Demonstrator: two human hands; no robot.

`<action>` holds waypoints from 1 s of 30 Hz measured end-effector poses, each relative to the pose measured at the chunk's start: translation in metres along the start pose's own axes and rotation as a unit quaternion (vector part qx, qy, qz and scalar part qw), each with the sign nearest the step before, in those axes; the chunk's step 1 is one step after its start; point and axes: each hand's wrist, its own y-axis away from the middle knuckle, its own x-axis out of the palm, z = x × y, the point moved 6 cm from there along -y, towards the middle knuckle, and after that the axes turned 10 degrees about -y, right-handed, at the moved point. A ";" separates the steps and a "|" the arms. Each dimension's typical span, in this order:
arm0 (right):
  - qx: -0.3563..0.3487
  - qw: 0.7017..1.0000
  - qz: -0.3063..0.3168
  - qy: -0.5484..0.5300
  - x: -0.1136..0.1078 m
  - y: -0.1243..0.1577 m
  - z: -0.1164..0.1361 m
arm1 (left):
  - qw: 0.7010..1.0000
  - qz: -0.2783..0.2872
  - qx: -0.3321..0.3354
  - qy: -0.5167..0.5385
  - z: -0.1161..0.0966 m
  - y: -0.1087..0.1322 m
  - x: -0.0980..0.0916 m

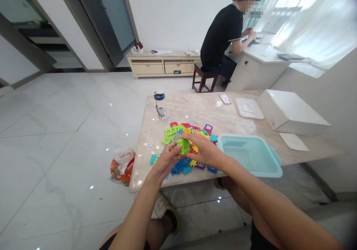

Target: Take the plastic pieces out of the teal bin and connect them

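Forearms [260, 188] foremost, green piece [184, 146] between fingers [192, 137]

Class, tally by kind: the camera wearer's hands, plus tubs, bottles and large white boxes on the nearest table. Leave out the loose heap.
Left hand and right hand, both on green plastic: 2
Teal tub: 1
Bottle: 1
Large white box: 1
Total: 5

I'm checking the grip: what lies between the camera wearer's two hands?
A green piece, held by the left hand and the right hand; the head view shows it.
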 end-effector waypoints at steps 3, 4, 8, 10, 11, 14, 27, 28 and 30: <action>-0.005 1.000 -0.007 0.010 0.000 0.000 0.000 | 1.000 -0.003 -0.001 -0.006 0.000 0.000 0.001; -0.004 1.000 -0.007 0.013 0.000 0.000 0.000 | 1.000 0.001 -0.002 -0.009 0.000 0.000 0.001; -0.005 1.000 -0.011 0.022 0.001 -0.001 -0.002 | 1.000 0.024 -0.003 -0.012 -0.001 0.003 0.005; -0.011 1.000 -0.015 0.022 0.001 -0.001 -0.002 | 0.999 0.036 0.000 -0.011 -0.001 0.003 0.006; -0.014 1.000 -0.014 0.021 0.001 -0.001 -0.001 | 0.999 0.039 0.002 -0.013 -0.001 0.004 0.007; -0.015 1.000 -0.005 0.020 0.001 -0.001 0.001 | 0.999 0.039 0.000 -0.026 -0.001 0.003 0.008; -0.006 0.995 -0.004 0.098 -0.002 -0.002 0.006 | 0.994 0.008 0.011 -0.112 -0.001 0.000 0.007; 0.002 0.993 -0.002 0.119 -0.002 -0.002 0.003 | 0.989 -0.021 0.020 -0.142 -0.002 -0.002 0.005; 0.017 0.987 0.005 0.159 -0.001 -0.001 -0.001 | 0.977 -0.082 0.040 -0.193 -0.005 -0.003 0.002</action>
